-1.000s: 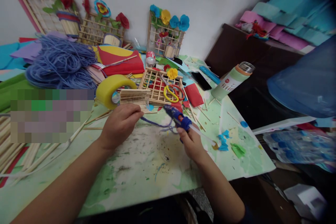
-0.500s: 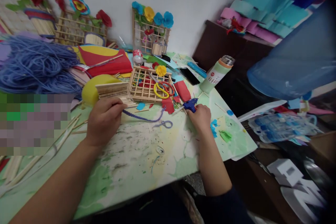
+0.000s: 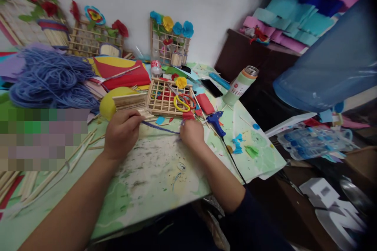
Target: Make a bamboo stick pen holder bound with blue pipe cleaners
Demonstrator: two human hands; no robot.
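My left hand (image 3: pixel 121 133) is closed around a flat panel of wooden sticks (image 3: pixel 131 103), holding it just above the green table cover (image 3: pixel 159 176). A strand of purple yarn (image 3: pixel 160 128) runs from that panel to my right hand (image 3: pixel 192 134), whose fingers are pinched on the yarn's other end against the table. A blue glue gun (image 3: pixel 216 121) lies on the table right of my right hand, its black cord trailing off the front edge.
A wooden grid frame (image 3: pixel 163 100) with yellow-and-red scissors (image 3: pixel 182 102) lies behind my hands. A yellow tape roll (image 3: pixel 110 100), a heap of purple yarn (image 3: pixel 50 78), a green bottle (image 3: pixel 240 85), a phone (image 3: pixel 211 87) and loose sticks (image 3: pixel 73 157) crowd the table.
My right hand carried the glue gun right, laid it on the table and let go, then came back left and pinched the yarn end. The left hand kept hold of the stick panel.
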